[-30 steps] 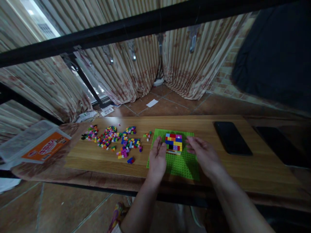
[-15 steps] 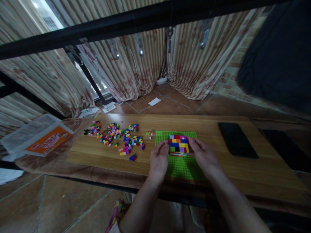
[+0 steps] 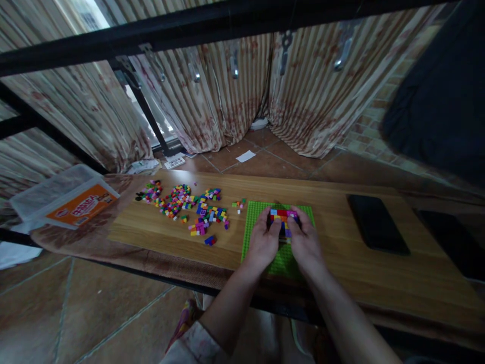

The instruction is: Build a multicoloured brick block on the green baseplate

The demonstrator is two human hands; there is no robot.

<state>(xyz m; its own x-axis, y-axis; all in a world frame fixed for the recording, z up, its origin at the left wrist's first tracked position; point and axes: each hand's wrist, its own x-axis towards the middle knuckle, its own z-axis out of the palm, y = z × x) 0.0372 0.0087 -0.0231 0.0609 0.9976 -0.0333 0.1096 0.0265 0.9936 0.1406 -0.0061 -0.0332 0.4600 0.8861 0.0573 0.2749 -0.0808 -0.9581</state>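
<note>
A multicoloured brick block (image 3: pixel 282 216) stands on the green baseplate (image 3: pixel 252 225) lying on the wooden table. My left hand (image 3: pixel 264 241) is closed around the block's left side, fingers over its top edge. Pressed against the right side, my right hand (image 3: pixel 305 244) wraps the block as well. Both hands hide most of the block; only a strip of red, yellow, blue and purple bricks shows between them. A scatter of loose coloured bricks (image 3: pixel 189 207) lies left of the baseplate.
A black phone (image 3: pixel 377 224) lies on the table's right part, with a second dark slab (image 3: pixel 450 237) further right. A clear plastic box with an orange label (image 3: pixel 70 199) sits at the left end. A black metal bar (image 3: pixel 227 25) crosses overhead; curtains hang behind.
Both hands moved inward from either side of the brick block and closed onto it. The view shifted slightly left and down.
</note>
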